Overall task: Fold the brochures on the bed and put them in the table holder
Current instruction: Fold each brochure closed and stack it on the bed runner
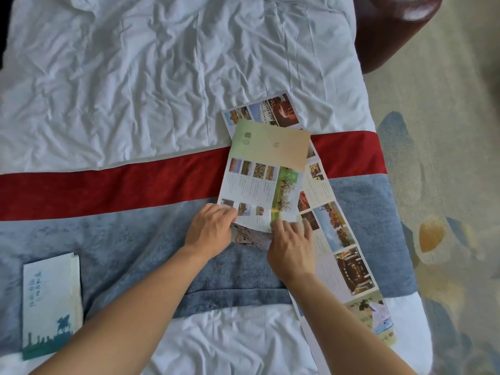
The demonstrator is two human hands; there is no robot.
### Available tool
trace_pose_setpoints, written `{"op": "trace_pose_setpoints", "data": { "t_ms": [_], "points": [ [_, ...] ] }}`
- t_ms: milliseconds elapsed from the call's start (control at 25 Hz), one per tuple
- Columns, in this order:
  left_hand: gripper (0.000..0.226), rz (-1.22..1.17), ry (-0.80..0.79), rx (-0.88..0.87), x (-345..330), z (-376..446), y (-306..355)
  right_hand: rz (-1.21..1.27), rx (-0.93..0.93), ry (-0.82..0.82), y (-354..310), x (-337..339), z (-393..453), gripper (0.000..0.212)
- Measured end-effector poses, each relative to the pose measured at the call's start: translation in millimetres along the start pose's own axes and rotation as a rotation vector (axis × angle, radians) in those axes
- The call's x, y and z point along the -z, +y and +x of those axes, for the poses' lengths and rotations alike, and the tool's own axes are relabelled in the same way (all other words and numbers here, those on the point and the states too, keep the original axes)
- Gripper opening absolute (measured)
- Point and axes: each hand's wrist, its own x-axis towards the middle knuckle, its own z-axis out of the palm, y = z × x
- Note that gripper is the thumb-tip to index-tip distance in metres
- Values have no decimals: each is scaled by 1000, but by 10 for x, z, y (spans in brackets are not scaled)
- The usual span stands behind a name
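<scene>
Nearest to me, at the lower left of the frame, I have a folded brochure (51, 301) lying flat on the blue runner (121, 253), white with a teal skyline along its bottom edge, well apart from both hands. My two bare forearms rise from the bottom edge toward the middle of the frame.

My right hand (290, 247) sits just right of centre, fingers spread and fairly straight, pressing down on the lower edge of the green brochure (266, 169). I can't tell if the thumb is tucked under the paper. My left hand (209, 230) is just beside it, to the left, fingers curled over the brochure's lower left corner, pinching the sheet there. The bottom flap looks turned up under both hands, with a brown photo panel peeking out between them.

The green brochure runs upward from my hands, across the red band (108, 188), slightly tilted. Its top panel is plain green fading to tan.

Under it lies a long unfolded brochure (335, 231), a strip of photo panels stretching from the upper centre diagonally down to the lower right, partly under my right forearm.

Farther up, I see crumpled white bedding (162, 63). At the upper right, a dark red chair (392, 28) stands on patterned carpet (446, 158).
</scene>
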Motion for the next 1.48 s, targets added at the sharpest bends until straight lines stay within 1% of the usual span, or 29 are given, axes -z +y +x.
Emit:
{"op": "trace_pose_setpoints", "data": {
  "t_ms": [40,80,160,280,360,440,480,520,560,640,680,760,880,960,1040,1120,1240,1320,1400,1480],
  "points": [
    [22,-6,-13,13,0,-14,25,6,21,-29,-46,-12,-26,36],
    [21,-12,-13,24,1,-36,46,11,38,-32,-76,-22,-40,36],
    [19,-24,20,33,23,-48,62,21,44,16,-112,-2,-22,32],
    [9,-38,39,44,15,-27,56,39,19,71,-111,44,20,35],
    [10,-24,18,45,-61,-66,32,38,-6,44,-107,21,37,33],
    [15,1,-20,54,-134,-95,0,53,-38,3,-97,-37,45,30],
    [19,10,-41,62,-163,-97,-13,54,-45,-8,-89,-74,46,31],
    [24,18,-57,66,-189,-86,-21,39,-41,-7,-79,-111,50,37],
    [30,30,-71,68,-219,-64,-29,12,-35,-5,-73,-151,59,50],
    [53,69,-131,106,-268,9,-55,-36,-30,-27,-70,-190,113,76],
    [65,97,-188,135,-293,53,-73,-61,-25,-53,-73,-209,156,83],
    [82,137,-295,142,-364,142,-108,-85,-17,-129,-53,-273,251,86],
    [96,126,-389,107,-453,241,-143,-59,-17,-203,11,-334,375,87],
    [106,136,-418,112,-496,299,-182,-40,-14,-214,52,-354,442,88],
    [117,200,-442,105,-525,342,-211,-29,-28,-225,89,-377,490,89],
    [124,235,-449,81,-561,390,-217,-25,-30,-239,127,-395,546,92],
    [128,240,-449,56,-608,439,-239,61,-15,-245,155,-418,637,93],
    [128,258,-441,39,-621,429,-280,58,-35,-244,161,-422,669,95],
    [120,261,-415,7,-610,413,-305,13,-62,-224,166,-434,664,96],
    [105,257,-342,-17,-567,411,-310,-14,-75,-210,157,-439,647,96]
  ]
}}
